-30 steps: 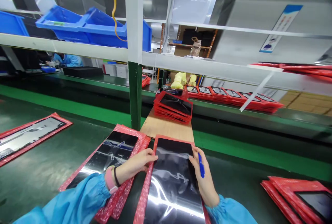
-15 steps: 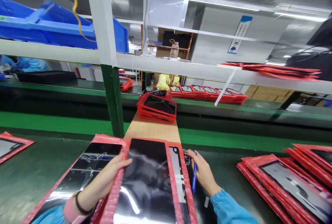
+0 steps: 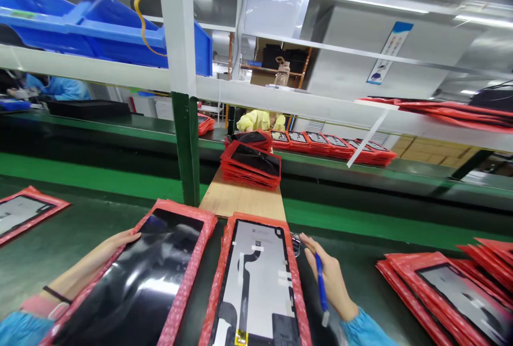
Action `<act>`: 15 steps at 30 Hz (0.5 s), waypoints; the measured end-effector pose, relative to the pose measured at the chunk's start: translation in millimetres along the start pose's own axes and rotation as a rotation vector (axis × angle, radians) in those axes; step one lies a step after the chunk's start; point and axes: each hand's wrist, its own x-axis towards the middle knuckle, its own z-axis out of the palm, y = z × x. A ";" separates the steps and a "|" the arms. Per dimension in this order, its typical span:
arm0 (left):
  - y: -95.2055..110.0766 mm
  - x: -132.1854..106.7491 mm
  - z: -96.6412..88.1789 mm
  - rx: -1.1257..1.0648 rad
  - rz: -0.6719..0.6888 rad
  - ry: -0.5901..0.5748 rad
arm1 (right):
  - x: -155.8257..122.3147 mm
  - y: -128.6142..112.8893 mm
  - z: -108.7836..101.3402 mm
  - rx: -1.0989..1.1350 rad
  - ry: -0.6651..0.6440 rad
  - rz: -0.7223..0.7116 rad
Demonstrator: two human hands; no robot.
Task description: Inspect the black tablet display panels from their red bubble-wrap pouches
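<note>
Two long panels in red bubble-wrap sleeves lie side by side before me on the green belt. The left panel (image 3: 144, 282) shows a glossy black face; my left hand (image 3: 106, 250) grips its left edge, fingers wrapped over the red wrap. The right panel (image 3: 256, 282) shows a grey back with white tape strips and a black connector area. My right hand (image 3: 331, 276) rests just right of that panel, fingers closed around a blue pen (image 3: 320, 287).
A wooden board (image 3: 244, 199) bridges to a far belt and carries a stack of red-wrapped panels (image 3: 251, 164). More stacks lie at right (image 3: 449, 292), at left (image 3: 24, 210) and along the far belt (image 3: 332, 146). A green-white post (image 3: 185, 122) stands ahead. A person in yellow (image 3: 260, 119) works beyond.
The top black-faced panel has moved left off the pile with my left hand, uncovering the grey-backed panel beneath. My right hand with the pen stayed at the right edge.
</note>
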 end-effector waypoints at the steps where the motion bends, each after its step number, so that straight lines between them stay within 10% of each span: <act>1: -1.3 -1.4 1.9 0.000 0.015 -0.007 | -5.3 -7.3 0.7 0.025 0.002 0.026; 9: 19.7 13.2 -7.6 0.245 0.191 -0.087 | -49.5 -60.3 34.6 0.467 -0.240 0.340; 15: 33.9 28.1 1.4 0.381 0.413 0.116 | -65.3 -60.6 47.3 0.134 -0.230 0.257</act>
